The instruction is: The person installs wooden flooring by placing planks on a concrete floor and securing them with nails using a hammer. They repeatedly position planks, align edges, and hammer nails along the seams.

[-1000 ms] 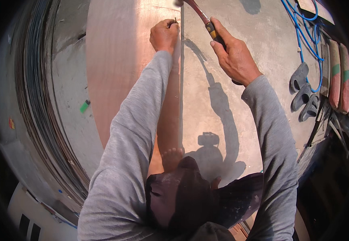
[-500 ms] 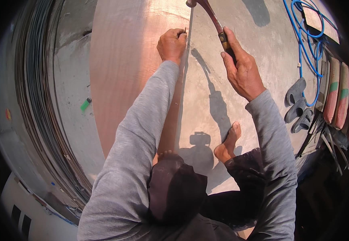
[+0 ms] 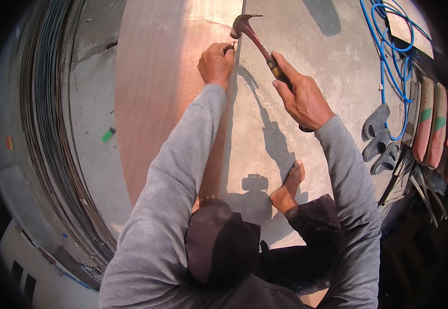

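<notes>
My left hand is pinched on a small nail at the right edge of a reddish plywood board lying on the concrete floor. My right hand grips the handle of a claw hammer; its head hangs just above and right of my left fingers. Toes of one bare foot show on the board, and the other foot rests on the concrete to the right.
At the left lie long dark rods and a small green object. Along the right are a blue hose, grey slippers, long pink-and-green sacks, thin strips and a pale panel.
The hammer head has come down slightly toward my left hand, which stays on the nail. My right foot, largely hidden a second ago, now shows on the floor. The view has shifted slightly.
</notes>
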Demonstrator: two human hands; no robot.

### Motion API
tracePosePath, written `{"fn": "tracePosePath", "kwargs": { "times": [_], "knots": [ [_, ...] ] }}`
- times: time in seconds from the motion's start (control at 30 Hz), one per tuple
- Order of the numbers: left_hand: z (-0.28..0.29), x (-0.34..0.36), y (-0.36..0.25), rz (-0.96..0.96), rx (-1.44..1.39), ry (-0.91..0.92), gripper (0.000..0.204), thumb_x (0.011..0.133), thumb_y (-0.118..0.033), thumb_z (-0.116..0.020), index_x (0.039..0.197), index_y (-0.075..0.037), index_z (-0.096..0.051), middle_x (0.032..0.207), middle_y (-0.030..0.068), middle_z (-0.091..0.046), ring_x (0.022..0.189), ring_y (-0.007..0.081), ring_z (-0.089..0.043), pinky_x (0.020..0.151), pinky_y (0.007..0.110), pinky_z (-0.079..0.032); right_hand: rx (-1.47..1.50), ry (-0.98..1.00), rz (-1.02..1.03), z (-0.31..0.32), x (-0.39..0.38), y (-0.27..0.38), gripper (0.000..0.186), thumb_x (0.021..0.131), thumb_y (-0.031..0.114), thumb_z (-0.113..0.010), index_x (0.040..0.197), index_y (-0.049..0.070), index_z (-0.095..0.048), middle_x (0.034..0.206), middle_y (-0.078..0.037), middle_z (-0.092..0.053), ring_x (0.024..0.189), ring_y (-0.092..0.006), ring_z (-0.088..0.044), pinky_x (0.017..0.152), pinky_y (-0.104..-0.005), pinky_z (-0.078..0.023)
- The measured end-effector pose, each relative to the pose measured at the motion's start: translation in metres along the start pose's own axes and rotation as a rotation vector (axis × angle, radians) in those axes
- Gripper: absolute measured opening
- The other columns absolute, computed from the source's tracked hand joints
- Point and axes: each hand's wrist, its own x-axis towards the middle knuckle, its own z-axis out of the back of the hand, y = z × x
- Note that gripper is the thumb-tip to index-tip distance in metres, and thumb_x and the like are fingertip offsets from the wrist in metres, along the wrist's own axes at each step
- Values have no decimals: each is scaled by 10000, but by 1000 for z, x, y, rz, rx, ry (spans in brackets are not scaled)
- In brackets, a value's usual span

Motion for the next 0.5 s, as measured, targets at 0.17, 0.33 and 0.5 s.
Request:
{"fn": "tracePosePath", "kwargs": {
  "times": [0.17,0.33,0.5],
  "knots": [
    [2,-3,-2,-5,18,11,145,871,-220,-732,969,-154,-817,1015,87,-769,918,312,-730,849,417,-567,132,-144,-53,0,-5,-2,627,1017,126,-557,1596,130,-318,893,-212,-697,756,-344,-687,733,-465,-531],
    [0,-2,-2,-6,13,-43,194,858,-248,-685,953,-135,-809,974,107,-774,908,307,-735,842,406,-558,-79,-82,-34,-4,0,-9,602,1023,182,-546,1585,127,-338,879,-218,-692,747,-366,-688,759,-494,-537],
    [2,-6,-3,34,61,13,151,879,-211,-721,979,-141,-811,1012,116,-761,928,330,-726,850,432,-561,180,-274,134,-8,0,-9,638,1003,65,-578,1587,128,-328,851,-209,-678,761,-318,-694,699,-427,-548]
  ]
}}
